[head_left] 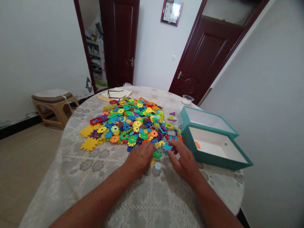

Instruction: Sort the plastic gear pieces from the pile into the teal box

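A large heap of colourful plastic snowflake building discs (133,123) lies on the table. My left hand (142,157) is at its near edge, closed, with the fingers curled inward and the fingertips hidden. I cannot make out what it holds, if anything. Just to the right, my right hand (182,160) is curved, thumb and fingers apart. Its tips are at a blue piece (167,146); whether they touch it I cannot tell. Between and below the hands lie a green disc (157,154) and a pale blue disc (157,165).
Two teal-edged boxes stand on the right; the nearer box (222,163) has an orange disc (197,145) inside. Yellow jagged pieces (91,144) lie at the heap's left. Glasses (116,94) rest on papers at the back. A clear bowl (188,98) stands at the far right edge.
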A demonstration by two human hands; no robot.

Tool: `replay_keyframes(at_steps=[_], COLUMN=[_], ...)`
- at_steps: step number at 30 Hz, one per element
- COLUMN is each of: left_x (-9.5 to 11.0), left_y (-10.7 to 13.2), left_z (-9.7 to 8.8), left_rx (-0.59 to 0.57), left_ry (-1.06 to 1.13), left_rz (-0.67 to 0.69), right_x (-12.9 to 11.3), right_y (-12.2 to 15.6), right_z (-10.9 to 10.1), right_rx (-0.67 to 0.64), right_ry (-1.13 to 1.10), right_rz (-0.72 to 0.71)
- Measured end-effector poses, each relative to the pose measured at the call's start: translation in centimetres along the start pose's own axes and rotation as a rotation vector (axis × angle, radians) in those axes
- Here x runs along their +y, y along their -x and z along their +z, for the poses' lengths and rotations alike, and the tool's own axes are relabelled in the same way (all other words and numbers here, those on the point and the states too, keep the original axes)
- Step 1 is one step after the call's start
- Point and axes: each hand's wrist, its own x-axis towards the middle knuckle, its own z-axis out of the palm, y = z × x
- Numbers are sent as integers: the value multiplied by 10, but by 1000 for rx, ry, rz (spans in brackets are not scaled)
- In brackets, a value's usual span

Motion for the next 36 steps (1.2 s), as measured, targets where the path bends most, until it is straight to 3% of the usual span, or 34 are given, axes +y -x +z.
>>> replay_keyframes(at_steps=[3,7,16,20,23,27,30,32,36], left_x=[-5,-6,-18,-34,-44,-51,-55,-57,-61], left_y=[0,2,4,2,0,-1,2,4,9], left_z=[4,-2,-38,-47,-57,-77,-88,-90,-79], left_rx=[1,-37,50,124,143,80,-36,-73,-66], left_ry=[58,128,109,131,200,253,254,254,248], left_rz=[2,3,-31,-78,-104,-148,-166,-181,-184], right_x=[-7,-7,-22,2,30,59,61,56,45], right_y=[5,4,-26,-56,-92,-140,-152,-142,-99], right_z=[21,23,-37,-59,-63,-59,-51,-40,-6], right_rx=[-204,-240,-394,-405,-305,-55,27,9,-225], right_ry=[-142,-180,-33,115,307,473,470,432,418], right_rz=[107,196,127,114,139,220,230,208,238])
